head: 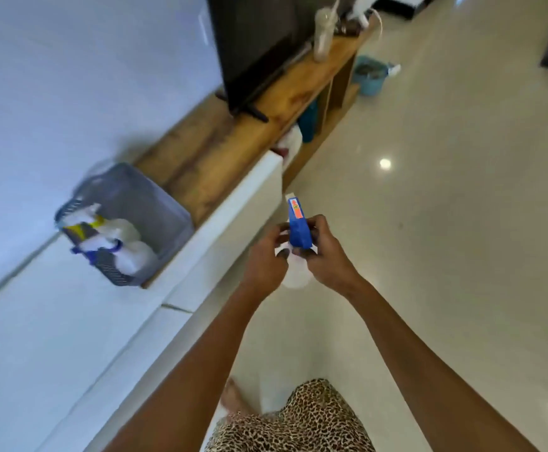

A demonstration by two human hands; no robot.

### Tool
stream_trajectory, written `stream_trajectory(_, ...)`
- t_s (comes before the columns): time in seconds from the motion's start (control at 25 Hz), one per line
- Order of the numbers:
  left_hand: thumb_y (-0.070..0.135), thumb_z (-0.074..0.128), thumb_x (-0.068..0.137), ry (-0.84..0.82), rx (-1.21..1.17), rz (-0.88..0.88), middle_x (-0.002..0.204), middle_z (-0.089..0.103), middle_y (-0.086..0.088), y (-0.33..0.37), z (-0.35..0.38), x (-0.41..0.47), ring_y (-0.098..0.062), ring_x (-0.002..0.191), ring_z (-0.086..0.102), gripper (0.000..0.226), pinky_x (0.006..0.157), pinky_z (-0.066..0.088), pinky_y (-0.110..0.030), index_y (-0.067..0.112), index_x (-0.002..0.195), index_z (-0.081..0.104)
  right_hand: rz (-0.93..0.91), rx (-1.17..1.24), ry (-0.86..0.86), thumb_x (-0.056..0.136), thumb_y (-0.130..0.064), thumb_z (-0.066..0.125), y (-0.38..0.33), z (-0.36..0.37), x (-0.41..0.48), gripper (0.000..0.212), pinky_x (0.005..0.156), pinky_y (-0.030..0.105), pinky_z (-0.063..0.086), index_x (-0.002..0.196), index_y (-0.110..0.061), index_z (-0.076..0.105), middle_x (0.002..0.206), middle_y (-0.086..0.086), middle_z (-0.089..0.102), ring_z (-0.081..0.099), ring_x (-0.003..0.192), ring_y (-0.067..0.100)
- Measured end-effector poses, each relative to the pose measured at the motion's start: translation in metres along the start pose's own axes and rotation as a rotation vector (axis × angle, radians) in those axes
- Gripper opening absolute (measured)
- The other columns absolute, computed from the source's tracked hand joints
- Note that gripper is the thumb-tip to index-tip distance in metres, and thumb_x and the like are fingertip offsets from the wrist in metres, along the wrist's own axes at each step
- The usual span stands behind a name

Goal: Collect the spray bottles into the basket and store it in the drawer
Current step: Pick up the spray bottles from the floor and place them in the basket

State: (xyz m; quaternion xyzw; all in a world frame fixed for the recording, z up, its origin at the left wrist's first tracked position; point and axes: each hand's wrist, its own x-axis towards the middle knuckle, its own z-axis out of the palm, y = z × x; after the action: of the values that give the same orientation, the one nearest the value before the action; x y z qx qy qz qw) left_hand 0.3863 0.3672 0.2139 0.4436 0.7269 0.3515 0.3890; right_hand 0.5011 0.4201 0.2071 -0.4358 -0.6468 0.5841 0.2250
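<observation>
A white spray bottle (296,278) with a blue trigger head is held in front of me over the floor. My left hand (266,265) grips its neck from the left, and my right hand (326,252) pinches the blue head from the right. A grey mesh basket (165,210) stands on the wooden top of the TV cabinet, to the left of my hands. Two spray bottles (116,243) lie inside it, one with a yellow label. The white drawer front (233,207) below the basket looks pulled out a little.
A dark TV (253,50) stands on the wooden cabinet top (220,151) beyond the basket, with a tall cup (324,34) further along. A blue bucket (368,78) sits on the glossy tile floor past the cabinet's end. White wall at left.
</observation>
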Motion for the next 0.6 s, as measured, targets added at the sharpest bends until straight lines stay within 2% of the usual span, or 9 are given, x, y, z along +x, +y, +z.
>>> stream_trajectory(0.08, -0.005, 0.050, 0.084, 0.105, -0.016, 0.083, 0.110, 0.063, 0.005, 0.031, -0.040, -0.020, -0.005, 0.096, 0.057, 0.047, 0.073, 0.038, 0.005, 0.018, 0.124, 0.053, -0.053, 0.102, -0.019, 0.084, 0.003, 0.060, -0.059, 0.008, -0.008, 0.032, 0.083, 0.024, 0.048, 0.095, -0.024, 0.045, 0.102, 0.001, 0.062, 0.060, 0.097, 0.015)
stream_trajectory(0.16, 0.002, 0.056, 0.084, 0.209, -0.029, 0.143, 0.112, 0.066, 0.001, 0.056, -0.081, -0.033, -0.009, 0.096, 0.062, 0.043, 0.083, 0.046, -0.009, 0.019, 0.123, 0.054, -0.139, 0.169, -0.020, 0.083, 0.001, 0.062, -0.110, 0.024, -0.013, 0.034, 0.079, 0.020, 0.051, 0.095, -0.029, 0.050, 0.100, -0.002, 0.064, 0.063, 0.095, 0.014)
stream_trajectory(0.24, 0.006, 0.059, 0.083, 0.289, -0.035, 0.185, 0.111, 0.069, -0.003, 0.071, -0.124, -0.046, -0.011, 0.094, 0.064, 0.042, 0.083, 0.050, -0.021, 0.019, 0.123, 0.055, -0.218, 0.170, -0.013, 0.080, -0.001, 0.066, -0.152, 0.048, -0.016, 0.031, 0.079, 0.020, 0.053, 0.104, -0.019, 0.055, 0.104, 0.005, 0.066, 0.065, 0.095, 0.018)
stream_trajectory(0.32, 0.006, 0.062, 0.079, 0.339, -0.017, 0.216, 0.104, 0.071, -0.005, 0.081, -0.158, -0.059, -0.012, 0.086, 0.066, 0.042, 0.075, 0.051, -0.022, 0.019, 0.119, 0.057, -0.272, 0.125, 0.044, 0.076, -0.003, 0.072, -0.185, 0.071, -0.017, 0.036, 0.077, 0.023, 0.054, 0.108, -0.007, 0.056, 0.101, 0.011, 0.067, 0.065, 0.091, 0.021)
stream_trajectory(0.44, 0.009, 0.063, 0.079, 0.463, 0.008, 0.249, 0.098, 0.073, -0.007, 0.082, -0.213, -0.078, -0.019, 0.087, 0.067, 0.037, 0.079, 0.051, -0.030, 0.018, 0.115, 0.059, -0.371, 0.055, 0.110, 0.072, -0.005, 0.076, -0.227, 0.116, -0.012, 0.034, 0.065, 0.009, 0.050, 0.102, -0.007, 0.060, 0.090, 0.007, 0.066, 0.062, 0.077, 0.013)
stream_trajectory(0.48, 0.011, 0.061, 0.081, 0.515, 0.003, 0.238, 0.096, 0.073, -0.008, 0.079, -0.231, -0.083, -0.020, 0.087, 0.066, 0.033, 0.079, 0.050, -0.030, 0.018, 0.113, 0.061, -0.389, 0.047, 0.106, 0.072, -0.007, 0.076, -0.238, 0.133, -0.009, 0.034, 0.067, 0.011, 0.051, 0.102, -0.007, 0.060, 0.090, 0.007, 0.066, 0.063, 0.078, 0.015)
stream_trajectory(0.56, 0.017, 0.057, 0.084, 0.591, -0.001, 0.196, 0.092, 0.073, -0.009, 0.067, -0.266, -0.093, -0.020, 0.083, 0.065, 0.026, 0.076, 0.049, -0.028, 0.019, 0.109, 0.063, -0.393, 0.034, 0.064, 0.072, -0.010, 0.076, -0.254, 0.166, -0.001, 0.035, 0.078, 0.026, 0.054, 0.103, -0.008, 0.060, 0.097, 0.010, 0.069, 0.065, 0.088, 0.023)
stream_trajectory(0.6, 0.018, 0.056, 0.085, 0.609, 0.012, 0.170, 0.090, 0.074, -0.009, 0.059, -0.282, -0.098, -0.019, 0.080, 0.064, 0.023, 0.073, 0.047, -0.025, 0.019, 0.107, 0.064, -0.391, 0.026, 0.042, 0.073, -0.011, 0.076, -0.259, 0.181, 0.002, 0.033, 0.080, 0.029, 0.054, 0.102, -0.009, 0.059, 0.098, 0.009, 0.068, 0.065, 0.091, 0.025)
